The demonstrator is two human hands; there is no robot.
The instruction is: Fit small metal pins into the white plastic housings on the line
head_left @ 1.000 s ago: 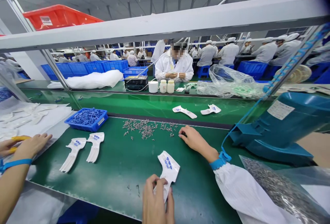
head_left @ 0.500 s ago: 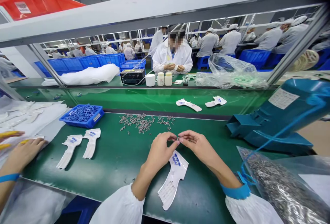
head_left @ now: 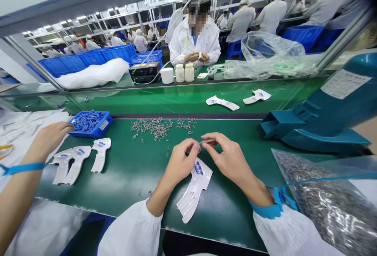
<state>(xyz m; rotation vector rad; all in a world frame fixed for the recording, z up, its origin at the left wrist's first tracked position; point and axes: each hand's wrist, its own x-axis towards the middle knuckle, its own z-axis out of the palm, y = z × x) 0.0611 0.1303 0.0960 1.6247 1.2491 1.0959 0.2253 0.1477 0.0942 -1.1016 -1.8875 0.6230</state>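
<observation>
**Both Hands Met on 1 Small Metal Piece**

You held a small silvery metal piece (head_left: 204, 143) just above the green bench mat (head_left: 132, 177), in front of you and a little right of centre. Your right hand (head_left: 229, 160) pinched it between thumb and forefinger, with the other fingers curled loosely. Your left hand (head_left: 179, 163) met it from the other side, thumb and forefinger drawn narrow onto its end. The piece was too small to make out in detail.

Directly under your hands lay a flat white plastic part with blue print (head_left: 194, 191), resting on the mat with its narrow end toward you. A blue strap (head_left: 272, 208) circled your right wrist.

Beyond your fingers, a loose scatter of small metal pieces (head_left: 159, 126) was spread on the mat. To your right lay a clear plastic bag of more metal pieces (head_left: 330, 205), and behind it stood a teal machine housing (head_left: 324, 118).

To your left, 2 more white printed parts (head_left: 100, 158) lay side by side, near a blue tray of small blue pieces (head_left: 91, 118). A co-worker's hand (head_left: 50, 138) hovered by that tray.

On the green belt (head_left: 176, 101) beyond, 2 white parts (head_left: 222, 103) lay apart. Across it sat a person in a white coat (head_left: 196, 40).
</observation>
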